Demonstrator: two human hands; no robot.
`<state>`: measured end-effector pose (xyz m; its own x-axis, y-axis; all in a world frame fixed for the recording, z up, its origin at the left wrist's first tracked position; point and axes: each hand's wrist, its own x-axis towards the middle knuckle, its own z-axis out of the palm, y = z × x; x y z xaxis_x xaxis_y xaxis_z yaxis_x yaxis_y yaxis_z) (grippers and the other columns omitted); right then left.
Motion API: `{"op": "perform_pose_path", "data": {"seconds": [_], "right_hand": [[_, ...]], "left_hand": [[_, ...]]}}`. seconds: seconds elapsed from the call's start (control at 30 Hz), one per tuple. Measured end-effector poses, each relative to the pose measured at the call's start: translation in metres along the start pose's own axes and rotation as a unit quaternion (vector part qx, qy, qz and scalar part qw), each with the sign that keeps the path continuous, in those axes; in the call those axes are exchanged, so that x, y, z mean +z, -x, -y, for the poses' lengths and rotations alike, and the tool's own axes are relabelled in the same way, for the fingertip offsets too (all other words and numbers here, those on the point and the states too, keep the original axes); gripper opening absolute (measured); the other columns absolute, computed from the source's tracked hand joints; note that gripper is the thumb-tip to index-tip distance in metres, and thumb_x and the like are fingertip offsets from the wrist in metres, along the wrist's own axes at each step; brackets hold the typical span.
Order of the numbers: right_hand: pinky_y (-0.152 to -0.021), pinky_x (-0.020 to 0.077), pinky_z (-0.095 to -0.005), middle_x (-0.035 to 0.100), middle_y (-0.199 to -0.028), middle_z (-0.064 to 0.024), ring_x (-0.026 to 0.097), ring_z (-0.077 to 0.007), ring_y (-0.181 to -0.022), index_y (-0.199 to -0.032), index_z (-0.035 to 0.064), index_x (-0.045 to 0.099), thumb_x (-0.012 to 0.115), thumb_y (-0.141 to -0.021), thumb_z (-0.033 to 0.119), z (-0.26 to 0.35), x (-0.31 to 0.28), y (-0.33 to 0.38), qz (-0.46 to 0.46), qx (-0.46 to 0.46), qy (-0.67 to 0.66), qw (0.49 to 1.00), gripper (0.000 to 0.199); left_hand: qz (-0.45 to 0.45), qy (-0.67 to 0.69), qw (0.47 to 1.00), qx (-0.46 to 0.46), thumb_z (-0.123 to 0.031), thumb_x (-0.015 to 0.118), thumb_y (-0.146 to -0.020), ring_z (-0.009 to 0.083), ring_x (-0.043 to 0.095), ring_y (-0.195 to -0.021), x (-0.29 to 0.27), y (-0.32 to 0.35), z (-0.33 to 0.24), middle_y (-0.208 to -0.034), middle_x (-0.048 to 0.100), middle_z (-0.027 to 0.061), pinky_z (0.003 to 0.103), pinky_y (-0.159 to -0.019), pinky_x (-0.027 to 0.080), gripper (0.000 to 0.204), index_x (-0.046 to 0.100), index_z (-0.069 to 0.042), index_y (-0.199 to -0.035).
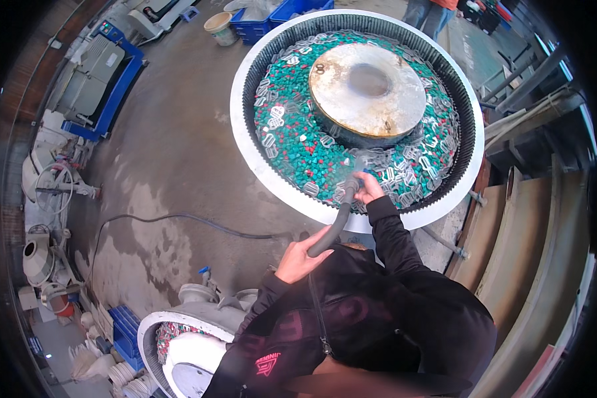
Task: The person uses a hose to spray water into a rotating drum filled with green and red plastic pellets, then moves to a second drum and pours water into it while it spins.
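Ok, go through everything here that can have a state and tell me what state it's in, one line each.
Dark hose: held in both hands, bent, its end spraying into the bowl.
Left hand: fingers closed round the hose lower down.
Right hand: gripping the hose near its end.
Round bowl machine: full of green and red chips mixed with metal parts.
Centre dome: stained, wet-looking.
Concrete floor: patchy wet.
Pale bucket: upright.
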<state>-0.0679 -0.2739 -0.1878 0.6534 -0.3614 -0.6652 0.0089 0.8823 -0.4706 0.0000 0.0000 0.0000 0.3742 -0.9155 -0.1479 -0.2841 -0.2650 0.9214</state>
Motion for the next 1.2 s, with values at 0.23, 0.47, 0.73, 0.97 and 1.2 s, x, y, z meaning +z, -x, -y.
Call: {"op": "perform_pose_path", "data": {"seconds": [0.23, 0.47, 0.73, 0.97, 1.2], "right_hand": [[-0.058, 0.0523, -0.0462, 0.054, -0.091, -0.0122, 0.058, -0.0249, -0.076, -0.101, 0.0007, 0.05, 0.053, -0.083, 0.012, 0.008, -0.016, 0.032, -0.024, -0.023, -0.05, 0.998, 0.021], [-0.057, 0.0528, -0.0468, 0.055, -0.09, -0.0119, 0.059, -0.024, -0.076, -0.099, 0.0017, 0.051, 0.054, -0.082, 0.012, -0.004, 0.046, -0.003, 0.031, -0.005, 0.029, 0.999, 0.021], [-0.059, 0.0523, -0.0521, 0.053, -0.086, -0.0122, 0.058, -0.0276, -0.074, -0.096, 0.0026, 0.049, 0.052, -0.08, 0.011, -0.017, 0.11, -0.021, 0.07, 0.039, 0.074, 0.994, 0.018], [-0.06, 0.0494, -0.0486, 0.054, -0.083, -0.0106, 0.057, -0.0237, -0.071, -0.096, 0.0044, 0.05, 0.054, -0.078, 0.014, -0.013, 0.162, -0.053, 0.079, 0.028, 0.143, 0.986, 0.021], [-0.055, 0.0486, -0.0472, 0.056, -0.082, -0.0113, 0.057, -0.0241, -0.07, -0.095, 0.0026, 0.052, 0.056, -0.077, 0.014, -0.017, 0.195, -0.099, 0.019, 0.029, 0.153, 0.988, 0.023]], "left_hand": [[0.068, -0.053, 0.992, -0.089, -0.026, 0.068, -0.079, 0.0204, 0.064, -0.079, 0.016, -0.007, -0.014, -0.089, 0.067, 0.0111, 0.031, -0.071, 0.049, 0.047, 0.055, -0.013, -0.122], [0.007, -0.072, 0.987, -0.144, -0.026, 0.066, -0.082, 0.0114, 0.06, -0.059, 0.021, 0.019, 0.003, -0.069, 0.064, 0.007, 0.029, -0.061, 0.048, 0.033, 0.061, -0.01, -0.111], [-0.059, -0.053, 0.98, -0.18, -0.025, 0.066, -0.083, 0.0083, 0.055, -0.057, 0.013, 0.035, 0.01, -0.065, 0.061, 0.0044, 0.027, -0.058, 0.046, 0.028, 0.063, -0.01, -0.107], [-0.116, 0.044, 0.983, -0.136, -0.023, 0.067, -0.082, 0.0157, 0.062, -0.072, -0.02, 0.027, 0.013, -0.078, 0.065, 0.008, 0.029, -0.066, 0.048, 0.026, 0.064, -0.01, -0.104], [-0.112, 0.06, 0.985, -0.115, -0.025, 0.067, -0.082, 0.0189, 0.066, -0.078, -0.077, 0.005, 0.034, -0.084, 0.068, 0.0106, 0.031, -0.07, 0.049, 0.027, 0.064, -0.007, -0.103]]}}
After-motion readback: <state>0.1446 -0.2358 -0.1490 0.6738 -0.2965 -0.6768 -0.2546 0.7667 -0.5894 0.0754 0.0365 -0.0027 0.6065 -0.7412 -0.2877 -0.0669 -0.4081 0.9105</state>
